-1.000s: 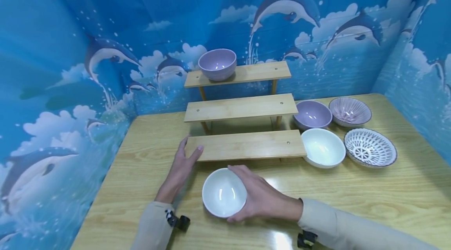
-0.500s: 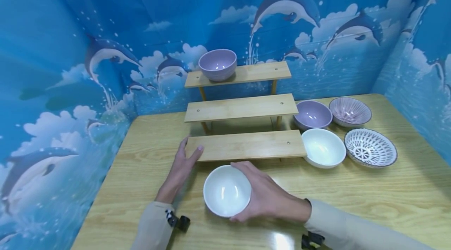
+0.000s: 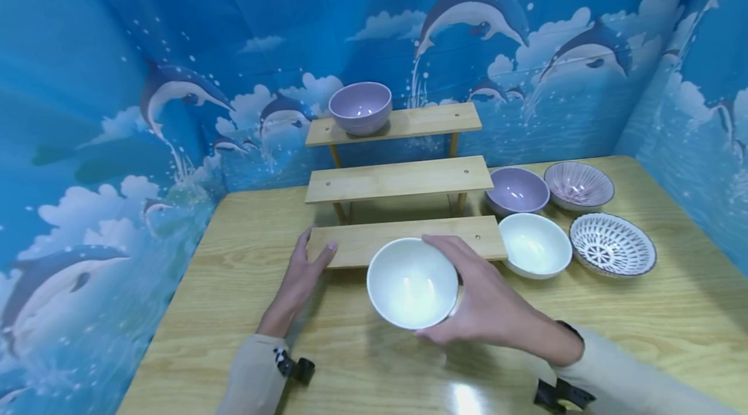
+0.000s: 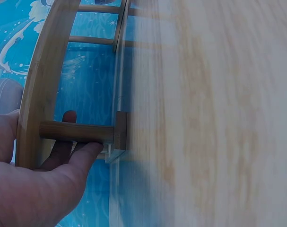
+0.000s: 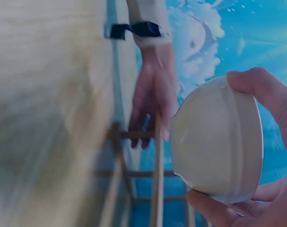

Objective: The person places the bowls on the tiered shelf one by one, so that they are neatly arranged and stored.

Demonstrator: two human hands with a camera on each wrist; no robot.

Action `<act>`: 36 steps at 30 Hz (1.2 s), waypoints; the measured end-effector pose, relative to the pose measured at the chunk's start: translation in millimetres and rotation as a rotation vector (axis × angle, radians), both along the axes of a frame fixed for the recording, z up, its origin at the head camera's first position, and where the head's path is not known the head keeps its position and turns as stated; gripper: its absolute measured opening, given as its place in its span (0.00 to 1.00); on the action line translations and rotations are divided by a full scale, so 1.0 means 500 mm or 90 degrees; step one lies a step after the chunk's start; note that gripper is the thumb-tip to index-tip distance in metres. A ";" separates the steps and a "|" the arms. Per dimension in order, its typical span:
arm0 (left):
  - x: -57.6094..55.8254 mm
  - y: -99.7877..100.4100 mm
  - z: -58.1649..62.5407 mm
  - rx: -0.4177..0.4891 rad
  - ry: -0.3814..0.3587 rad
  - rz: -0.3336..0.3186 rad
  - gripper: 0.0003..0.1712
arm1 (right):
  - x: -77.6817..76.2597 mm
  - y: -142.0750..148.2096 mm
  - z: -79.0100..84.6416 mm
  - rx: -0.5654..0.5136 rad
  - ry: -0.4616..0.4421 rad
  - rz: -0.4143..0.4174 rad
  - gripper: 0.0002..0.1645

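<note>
The right hand (image 3: 487, 295) pinches a white bowl (image 3: 412, 284) between thumb and fingers, holding it tilted in the air above the desk (image 3: 251, 233), near the front of a wooden stand's lowest tier (image 3: 350, 244). The left hand (image 3: 302, 275) grips that tier's left end, its fingers curled below the plank by the dowel. The glazed white bowl looks slick, so a loosened pinch could let it slip; if carried too low, its base might knock the plank's front edge. A bump on the lowest tier could shift the stand and unsettle the purple bowl (image 3: 360, 110) on the top tier (image 3: 438, 119), and a swing rightward could clip the bowls grouped there. In all, six bowls show: two purple, one of them on the desk; two plain white, one held and one on the desk; one striped bowl (image 3: 580, 184); and one black-and-white patterned bowl (image 3: 612, 244). The stand has three tiers.
</note>
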State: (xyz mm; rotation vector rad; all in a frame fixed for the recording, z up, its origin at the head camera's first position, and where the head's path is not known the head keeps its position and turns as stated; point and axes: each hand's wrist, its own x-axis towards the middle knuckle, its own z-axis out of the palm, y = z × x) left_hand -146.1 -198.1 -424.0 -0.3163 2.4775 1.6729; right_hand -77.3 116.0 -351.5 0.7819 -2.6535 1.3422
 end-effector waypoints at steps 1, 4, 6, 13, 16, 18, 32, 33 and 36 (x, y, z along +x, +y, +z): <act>0.001 -0.001 0.000 0.005 0.002 -0.005 0.53 | -0.004 0.007 0.005 0.000 0.003 -0.011 0.69; 0.003 -0.003 0.000 0.018 0.007 -0.017 0.54 | -0.019 0.026 0.019 -0.007 0.010 -0.038 0.68; 0.004 -0.004 -0.001 0.028 0.013 -0.023 0.54 | -0.032 0.039 0.030 -0.018 0.006 -0.054 0.68; 0.003 -0.001 -0.001 0.035 0.019 -0.020 0.54 | -0.093 0.079 0.076 -0.029 -0.019 -0.120 0.69; 0.005 -0.001 0.000 0.035 0.012 -0.019 0.54 | -0.125 0.093 0.097 -0.018 -0.018 -0.150 0.69; 0.006 -0.002 0.001 0.033 0.008 -0.021 0.54 | -0.150 0.098 0.109 -0.015 -0.010 -0.167 0.68; 0.005 -0.002 0.002 0.005 -0.001 -0.023 0.54 | -0.301 0.087 0.165 -0.016 -0.032 -0.242 0.70; 0.005 -0.002 0.002 0.005 0.000 -0.022 0.54 | -0.310 0.085 0.167 -0.014 -0.033 -0.243 0.70; 0.004 -0.002 0.002 0.004 0.000 -0.020 0.54 | -0.335 0.078 0.172 -0.013 -0.051 -0.250 0.72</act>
